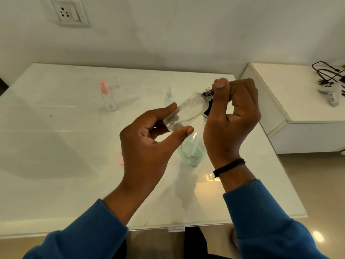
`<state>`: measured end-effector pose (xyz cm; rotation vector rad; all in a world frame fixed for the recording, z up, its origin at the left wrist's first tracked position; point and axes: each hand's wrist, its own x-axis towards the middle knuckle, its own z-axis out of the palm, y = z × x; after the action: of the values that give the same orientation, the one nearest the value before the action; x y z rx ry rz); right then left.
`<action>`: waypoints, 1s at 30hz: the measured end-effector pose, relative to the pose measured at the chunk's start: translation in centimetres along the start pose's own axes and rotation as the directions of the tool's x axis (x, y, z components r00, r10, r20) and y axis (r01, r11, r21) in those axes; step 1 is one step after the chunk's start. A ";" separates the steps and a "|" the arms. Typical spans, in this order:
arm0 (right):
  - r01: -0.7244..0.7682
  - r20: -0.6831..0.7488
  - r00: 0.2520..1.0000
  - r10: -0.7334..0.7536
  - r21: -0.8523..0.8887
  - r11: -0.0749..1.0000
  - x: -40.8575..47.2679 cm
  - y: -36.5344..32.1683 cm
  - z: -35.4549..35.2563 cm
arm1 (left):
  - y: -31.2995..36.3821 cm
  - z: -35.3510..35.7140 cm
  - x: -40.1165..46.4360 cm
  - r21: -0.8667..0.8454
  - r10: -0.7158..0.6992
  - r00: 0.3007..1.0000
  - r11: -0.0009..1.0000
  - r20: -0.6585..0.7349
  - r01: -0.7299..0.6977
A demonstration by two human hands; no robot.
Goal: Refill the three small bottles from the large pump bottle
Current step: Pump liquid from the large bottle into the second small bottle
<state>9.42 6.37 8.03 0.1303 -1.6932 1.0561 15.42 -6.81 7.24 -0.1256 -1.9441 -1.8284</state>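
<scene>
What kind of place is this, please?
Probably a room in a home: a glossy white table against a plain wall, a wall socket, and a low white cabinet with a charger cable.

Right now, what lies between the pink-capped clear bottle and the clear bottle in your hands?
Head view: a pale-capped small bottle stands between the pink-capped bottle and the held bottle.

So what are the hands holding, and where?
Left hand grips the small clear plastic bottle round its base; right hand pinches something at its threaded neck.
</scene>
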 end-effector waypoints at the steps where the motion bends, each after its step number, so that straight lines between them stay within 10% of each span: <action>1: -0.003 0.001 1.000 0.003 -0.004 1.000 0.1 -0.1 0.0 | 0.0 0.0 0.0 -0.006 -0.001 1.000 1.000 0.001 0.001; 30: -0.001 0.017 1.000 0.001 0.001 1.000 0.3 -0.1 0.0 | 0.1 0.1 0.0 0.008 0.006 1.000 1.000 0.001 -0.006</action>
<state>9.37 6.46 8.35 0.1394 -1.7077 1.0595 15.45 -6.67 7.32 -0.1297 -1.9498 -1.8168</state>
